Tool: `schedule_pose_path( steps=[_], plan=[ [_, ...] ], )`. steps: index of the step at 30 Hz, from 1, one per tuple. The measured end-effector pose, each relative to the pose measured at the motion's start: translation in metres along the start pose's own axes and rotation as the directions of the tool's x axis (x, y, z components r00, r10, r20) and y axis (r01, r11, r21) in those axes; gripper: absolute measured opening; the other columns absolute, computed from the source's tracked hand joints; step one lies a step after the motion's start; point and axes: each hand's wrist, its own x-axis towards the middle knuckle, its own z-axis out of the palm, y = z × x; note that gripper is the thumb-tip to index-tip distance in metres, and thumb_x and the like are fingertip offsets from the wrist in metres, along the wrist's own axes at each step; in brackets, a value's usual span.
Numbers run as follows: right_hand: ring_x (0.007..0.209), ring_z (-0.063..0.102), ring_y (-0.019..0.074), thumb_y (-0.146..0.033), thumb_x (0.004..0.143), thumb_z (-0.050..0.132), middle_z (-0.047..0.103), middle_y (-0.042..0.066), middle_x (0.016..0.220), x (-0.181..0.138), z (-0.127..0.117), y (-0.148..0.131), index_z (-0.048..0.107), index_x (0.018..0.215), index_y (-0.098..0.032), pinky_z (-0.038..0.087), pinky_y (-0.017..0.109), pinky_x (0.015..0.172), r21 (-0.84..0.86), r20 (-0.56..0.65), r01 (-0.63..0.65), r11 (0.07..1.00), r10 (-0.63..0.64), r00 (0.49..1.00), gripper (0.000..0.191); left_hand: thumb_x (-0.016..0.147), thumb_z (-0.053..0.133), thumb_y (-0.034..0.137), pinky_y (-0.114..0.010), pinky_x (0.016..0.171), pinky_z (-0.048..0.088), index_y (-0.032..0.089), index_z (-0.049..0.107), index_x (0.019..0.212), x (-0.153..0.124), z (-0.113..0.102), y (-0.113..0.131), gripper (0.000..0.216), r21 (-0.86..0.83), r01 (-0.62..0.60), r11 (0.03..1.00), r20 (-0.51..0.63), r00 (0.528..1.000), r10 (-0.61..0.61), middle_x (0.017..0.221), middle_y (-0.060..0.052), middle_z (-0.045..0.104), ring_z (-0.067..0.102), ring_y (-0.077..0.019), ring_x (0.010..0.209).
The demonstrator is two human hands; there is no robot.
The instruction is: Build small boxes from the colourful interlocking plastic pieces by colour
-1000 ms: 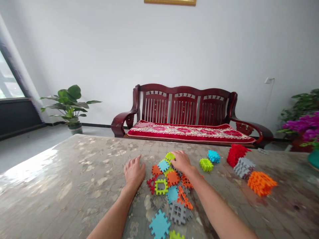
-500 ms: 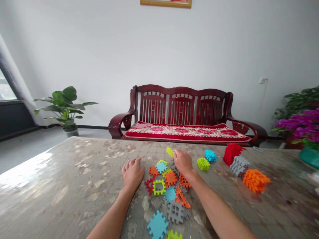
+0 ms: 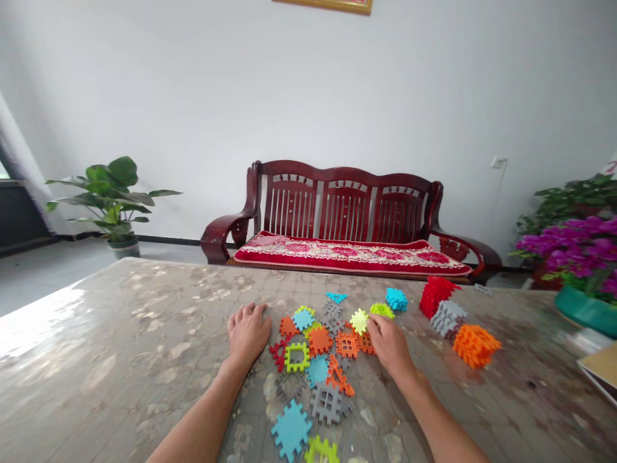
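My right hand [image 3: 389,341] pinches a lime-green square building tile [image 3: 359,321] with toothed edges at the right side of a loose pile. My left hand [image 3: 249,330] lies palm down on the table, left of the pile, its fingers apart and empty. Between the hands are orange tiles [image 3: 320,341], a light-blue tile [image 3: 291,430], a grey window tile [image 3: 326,403], a dark-red tile [image 3: 278,352] and a green frame tile [image 3: 297,357]. A blue triangular tile [image 3: 336,298] lies at the pile's far end. Just beyond my right fingers sits a green stack [image 3: 382,310].
Further right stand a blue stack [image 3: 396,299], a red stack [image 3: 438,296], a grey stack [image 3: 448,318] and an orange stack [image 3: 477,346] of tiles. A flower pot [image 3: 585,310] is at the table's right. Behind the patterned table [image 3: 159,347] is a wooden bench [image 3: 344,206].
My right hand has moved right and closer with the lime-green tile, uncovering the blue triangular tile and grey tiles. My left hand stays on the table; the view has turned slightly right.
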Motion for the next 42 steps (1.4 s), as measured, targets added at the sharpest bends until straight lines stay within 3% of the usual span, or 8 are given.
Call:
schedule_pose_path(
  steps=[7,11,18,21,26,29,33,42],
  plan=[
    [0.103,0.065,0.0241,-0.031,0.084,0.049,0.069,0.012,0.114,-0.003,0.010,-0.006,0.062,0.121,-0.017,0.048,0.035,0.090,-0.015,0.047,-0.041,0.999,0.042,0.998,0.041,0.088,0.039,0.034,-0.044,0.107,0.029,0.025,0.060,0.128,0.002,0.006,-0.002,0.047,0.015,-0.010,1.000,-0.022,1.000,0.010,0.139,-0.010,0.054,0.045,-0.0283,0.128],
    [0.109,0.062,0.0254,-0.036,0.082,0.055,0.067,0.014,0.120,0.000,0.004,-0.017,0.063,0.119,-0.014,0.046,0.034,0.095,-0.077,0.136,-0.058,0.995,0.068,0.988,0.044,0.087,0.039,0.033,-0.044,0.106,0.029,0.025,0.060,0.128,0.002,0.005,-0.001,0.046,0.012,-0.007,1.000,-0.021,1.000,0.008,0.138,-0.011,0.055,0.046,-0.0285,0.128],
    [0.110,0.062,0.0264,-0.023,0.079,0.055,0.068,0.013,0.118,0.003,0.001,-0.028,0.062,0.120,-0.013,0.044,0.034,0.095,-0.196,0.194,-0.057,0.979,0.096,0.976,0.043,0.088,0.040,0.033,-0.044,0.108,0.028,0.025,0.061,0.128,0.002,0.005,-0.002,0.046,0.015,-0.019,1.000,-0.025,0.999,0.020,0.138,-0.010,0.055,0.046,-0.0273,0.129],
    [0.108,0.062,0.0255,-0.027,0.079,0.057,0.068,0.010,0.118,0.002,0.000,-0.029,0.062,0.121,-0.018,0.045,0.033,0.090,-0.219,0.147,-0.067,0.973,0.101,0.984,0.043,0.088,0.039,0.034,-0.044,0.108,0.027,0.026,0.060,0.128,0.003,0.007,-0.002,0.046,0.021,-0.019,1.000,-0.022,1.000,0.020,0.138,-0.010,0.055,0.046,-0.0270,0.128],
    [0.106,0.059,0.0252,-0.040,0.081,0.059,0.068,0.007,0.118,0.008,-0.015,-0.025,0.061,0.123,-0.022,0.043,0.033,0.088,-0.279,-0.093,-0.049,0.959,0.024,0.995,0.046,0.088,0.039,0.034,-0.044,0.109,0.026,0.025,0.060,0.128,0.003,0.005,-0.002,0.046,0.023,-0.012,1.000,-0.019,1.000,0.012,0.138,-0.010,0.055,0.046,-0.0273,0.129],
    [0.098,0.059,0.0259,-0.043,0.081,0.059,0.070,0.007,0.111,0.015,-0.025,-0.011,0.060,0.124,-0.022,0.041,0.034,0.083,-0.349,-0.181,-0.129,0.928,0.069,0.981,0.047,0.087,0.040,0.034,-0.043,0.108,0.027,0.026,0.060,0.129,0.002,0.004,-0.001,0.046,0.028,-0.009,1.000,-0.010,1.000,0.010,0.139,-0.010,0.054,0.046,-0.0272,0.129],
    [0.094,0.060,0.0267,-0.046,0.082,0.059,0.071,0.006,0.110,0.021,-0.032,0.008,0.059,0.125,-0.021,0.040,0.034,0.078,-0.407,-0.209,-0.240,0.882,0.165,0.964,0.050,0.087,0.040,0.034,-0.044,0.108,0.026,0.026,0.060,0.129,0.002,0.004,0.000,0.047,0.028,-0.010,1.000,-0.009,1.000,0.010,0.139,-0.010,0.055,0.046,-0.0273,0.129],
    [0.097,0.058,0.0271,-0.050,0.083,0.056,0.069,0.005,0.114,0.022,-0.028,0.015,0.056,0.128,-0.023,0.040,0.035,0.082,-0.453,-0.175,-0.269,0.850,0.211,0.962,0.053,0.087,0.040,0.035,-0.044,0.107,0.027,0.027,0.060,0.127,0.005,0.010,-0.005,0.046,0.024,-0.030,0.999,-0.032,0.999,0.031,0.138,-0.009,0.055,0.047,-0.0269,0.126]
  ],
)
